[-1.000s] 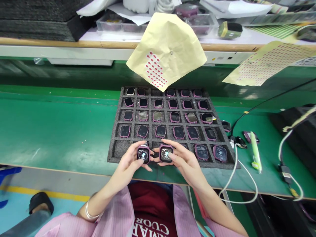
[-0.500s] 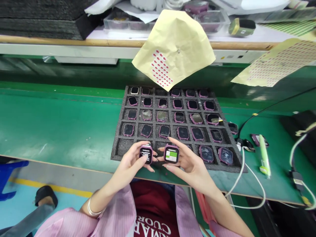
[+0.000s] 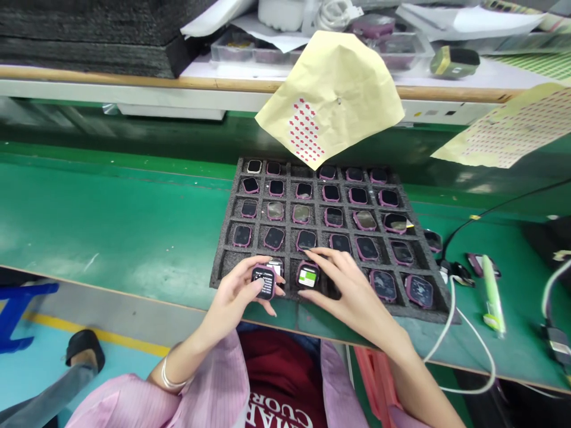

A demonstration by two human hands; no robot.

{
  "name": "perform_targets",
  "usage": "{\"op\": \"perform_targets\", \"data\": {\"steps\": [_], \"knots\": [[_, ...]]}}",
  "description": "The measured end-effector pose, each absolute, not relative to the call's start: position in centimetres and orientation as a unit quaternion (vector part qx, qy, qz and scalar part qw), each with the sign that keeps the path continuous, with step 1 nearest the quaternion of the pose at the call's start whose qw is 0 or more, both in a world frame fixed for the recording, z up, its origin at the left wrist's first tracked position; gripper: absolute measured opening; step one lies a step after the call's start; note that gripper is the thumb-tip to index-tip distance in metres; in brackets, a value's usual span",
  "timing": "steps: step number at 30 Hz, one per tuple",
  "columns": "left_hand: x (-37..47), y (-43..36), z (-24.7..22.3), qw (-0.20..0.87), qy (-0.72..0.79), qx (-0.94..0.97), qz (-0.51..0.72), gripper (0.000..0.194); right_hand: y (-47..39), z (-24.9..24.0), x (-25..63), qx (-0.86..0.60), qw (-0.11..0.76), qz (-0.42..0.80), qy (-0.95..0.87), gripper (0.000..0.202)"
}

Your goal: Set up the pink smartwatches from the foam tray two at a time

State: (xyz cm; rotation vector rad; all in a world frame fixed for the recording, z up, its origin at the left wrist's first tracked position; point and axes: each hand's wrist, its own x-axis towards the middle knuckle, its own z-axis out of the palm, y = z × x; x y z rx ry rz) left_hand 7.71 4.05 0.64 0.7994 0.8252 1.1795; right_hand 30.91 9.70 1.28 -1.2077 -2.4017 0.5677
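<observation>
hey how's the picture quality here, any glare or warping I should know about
Head view: overhead light glares off several watch faces in the foam tray; bench edges bow from wide-lens distortion; the two lit watches in the left hand and right hand read slightly soft, their screen text illegible.

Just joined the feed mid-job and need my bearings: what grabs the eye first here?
The black foam tray at the middle of the green bench, its grid of pockets filled with pink watches. At its near edge the left hand holds a watch with a lit screen, and the right hand sets a green-screened watch at a front pocket. A yellow sticker sheet with red dots hangs above the tray's far edge.
</observation>
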Motion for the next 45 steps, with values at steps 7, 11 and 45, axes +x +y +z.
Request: {"op": "perform_targets", "data": {"steps": [7,11,45], "knots": [[7.2,3.8,0.9,0.646,0.388,0.391,0.529,0.048,8.3,0.6,33.2,-0.541,0.125,0.066,-0.829,0.041],[7.1,3.7,1.0,0.633,0.42,0.405,0.51,0.053,7.7,-0.4,33.3,-0.574,0.195,0.112,-0.787,0.044],[10.0,4.3,0.6,0.602,0.499,0.448,0.433,0.033,7.9,1.6,32.3,-0.325,0.395,0.759,-0.403,0.048]]}}
